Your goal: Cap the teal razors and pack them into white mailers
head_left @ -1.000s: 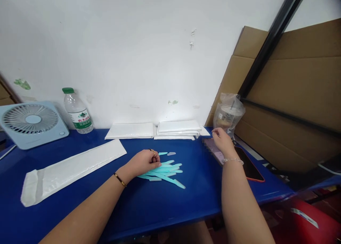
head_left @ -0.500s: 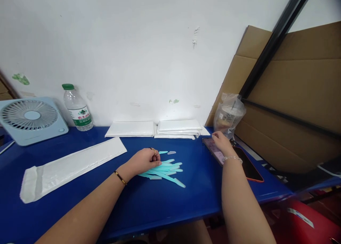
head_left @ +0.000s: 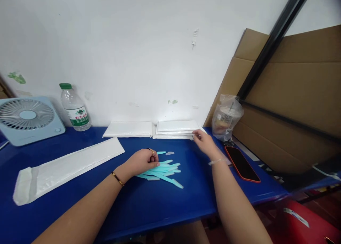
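Several turquoise eyebrow razors with pale translucent tips lie fanned in a pile on the blue table. Over the pile's left part is my left hand, fingers curled closed and thumb down on the razor handles, which it partly hides. Just beyond it lie one more razor and a small translucent blade cover. My right hand is at the right end of a stack of white padded mailers, fingers loosely bent and apart. Whether its fingertips touch the mailers I cannot tell.
A long white padded mailer lies at left. Behind stand a blue fan, a water bottle and another mailer pile. To the right are a bagged drink cup, an orange-edged phone and cardboard.
My right hand has moved left, from above the phone-like device to the right end of the mailer stack. My left hand stays on the razors. The view has shifted slightly.
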`<state>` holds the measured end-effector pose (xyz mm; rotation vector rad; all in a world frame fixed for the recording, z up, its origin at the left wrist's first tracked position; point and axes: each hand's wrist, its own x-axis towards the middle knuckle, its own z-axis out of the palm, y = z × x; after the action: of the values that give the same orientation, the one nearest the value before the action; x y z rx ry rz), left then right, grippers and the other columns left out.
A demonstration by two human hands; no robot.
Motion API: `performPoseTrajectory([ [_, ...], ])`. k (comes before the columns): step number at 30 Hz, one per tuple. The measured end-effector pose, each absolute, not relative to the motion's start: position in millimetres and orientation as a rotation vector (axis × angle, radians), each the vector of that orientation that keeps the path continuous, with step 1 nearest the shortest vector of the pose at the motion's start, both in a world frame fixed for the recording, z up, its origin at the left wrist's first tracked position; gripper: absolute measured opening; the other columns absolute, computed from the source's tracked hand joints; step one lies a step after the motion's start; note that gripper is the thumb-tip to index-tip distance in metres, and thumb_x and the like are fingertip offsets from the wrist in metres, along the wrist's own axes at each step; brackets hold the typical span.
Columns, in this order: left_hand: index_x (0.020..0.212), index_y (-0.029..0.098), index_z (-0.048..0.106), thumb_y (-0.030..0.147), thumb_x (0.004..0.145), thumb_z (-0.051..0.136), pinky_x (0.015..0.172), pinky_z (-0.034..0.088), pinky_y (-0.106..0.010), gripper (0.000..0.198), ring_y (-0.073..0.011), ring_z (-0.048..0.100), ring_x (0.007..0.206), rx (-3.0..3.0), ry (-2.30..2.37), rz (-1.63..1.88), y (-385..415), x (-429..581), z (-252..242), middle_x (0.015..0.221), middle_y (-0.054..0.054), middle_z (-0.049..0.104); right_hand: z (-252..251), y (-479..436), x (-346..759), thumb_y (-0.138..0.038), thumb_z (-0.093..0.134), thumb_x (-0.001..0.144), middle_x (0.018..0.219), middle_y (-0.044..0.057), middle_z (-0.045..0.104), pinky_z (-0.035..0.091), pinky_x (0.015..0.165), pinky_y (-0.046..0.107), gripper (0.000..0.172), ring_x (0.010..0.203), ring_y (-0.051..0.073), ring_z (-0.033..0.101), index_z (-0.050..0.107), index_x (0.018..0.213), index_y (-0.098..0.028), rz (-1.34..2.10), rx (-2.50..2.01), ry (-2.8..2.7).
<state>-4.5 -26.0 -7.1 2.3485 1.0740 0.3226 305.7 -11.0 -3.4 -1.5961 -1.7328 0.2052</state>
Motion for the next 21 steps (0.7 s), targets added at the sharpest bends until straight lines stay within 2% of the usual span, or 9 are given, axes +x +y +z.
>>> performPoseTrajectory([
  [6, 0.078, 0.02, 0.063, 0.042, 0.076, 0.053, 0.055, 0.036, -0.022, 0.024, -0.0128, 0.053, 0.064, 2.341, 1.085, 0.299, -25, -4, -8, 0.075, 0.0, 0.06, -10, -11, 267, -0.022, 0.047, 0.081, 0.08, 0.002, 0.063, 0.042, 0.065, 0.025, 0.017, 0.069, 0.014, 0.055, 0.059, 0.093, -0.019, 0.32, -1.392, -1.95],
  [11, 0.076, 0.021, 0.063, 0.039, 0.075, 0.052, 0.053, 0.034, -0.022, 0.021, -0.0129, 0.053, 0.063, 2.356, 1.154, 0.272, -28, -2, -8, 0.075, 0.0, 0.062, -9, -19, 255, -0.028, 0.058, 0.078, 0.078, 0.002, 0.06, 0.041, 0.062, 0.024, 0.013, 0.067, 0.013, 0.053, 0.065, 0.083, -0.019, 0.535, -1.335, -2.178],
  [17, 0.075, 0.019, 0.062, 0.033, 0.075, 0.05, 0.054, 0.034, -0.022, 0.018, -0.013, 0.053, 0.064, 2.327, 1.206, 0.339, -30, 1, -10, 0.075, -0.001, 0.064, -11, -28, 235, -0.037, 0.065, 0.074, 0.077, 0.001, 0.057, 0.039, 0.055, 0.021, 0.02, 0.062, 0.01, 0.049, 0.066, 0.079, -0.018, 0.805, -1.205, -2.333],
  [21, 0.083, 0.019, 0.063, 0.04, 0.08, 0.048, 0.055, 0.035, -0.022, 0.026, -0.0131, 0.055, 0.065, 2.312, 1.17, 0.373, -30, 1, -9, 0.077, -0.001, 0.065, -12, -28, 231, -0.037, 0.063, 0.076, 0.075, 0.001, 0.057, 0.038, 0.054, 0.02, 0.021, 0.061, 0.01, 0.049, 0.064, 0.077, -0.016, 0.859, -1.162, -2.306],
])
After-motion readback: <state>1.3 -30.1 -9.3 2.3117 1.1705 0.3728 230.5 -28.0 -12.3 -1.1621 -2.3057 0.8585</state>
